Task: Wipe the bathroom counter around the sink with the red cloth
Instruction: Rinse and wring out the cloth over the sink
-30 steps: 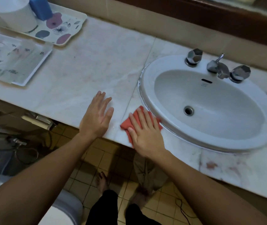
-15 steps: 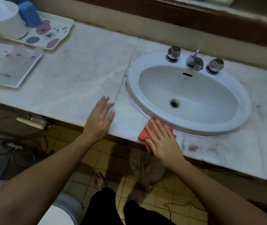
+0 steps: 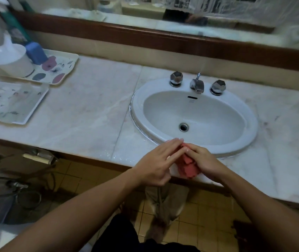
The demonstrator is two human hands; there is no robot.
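Observation:
The red cloth [image 3: 187,167] is bunched up on the front strip of the marble counter [image 3: 90,110], just below the white sink [image 3: 250,113]. My right hand [image 3: 205,160] grips the cloth from the right, fingers curled around it. From the left, my left hand [image 3: 156,162] reaches in with fairly straight fingers whose tips lie on the top of the cloth. Part of the cloth is hidden under both hands. A wet sheen shows on the counter left of the hands.
A chrome faucet [image 3: 197,85] with two knobs sits behind the basin. At far left are a floral tray [image 3: 67,70] carrying a white cup [image 3: 12,62] and a blue container [image 3: 36,52], and a second tray [image 3: 36,106]. A mirror runs along the back wall.
My right hand slid the cloth rightward along the front edge, then bunched it up. My left hand left the counter and came across onto the cloth.

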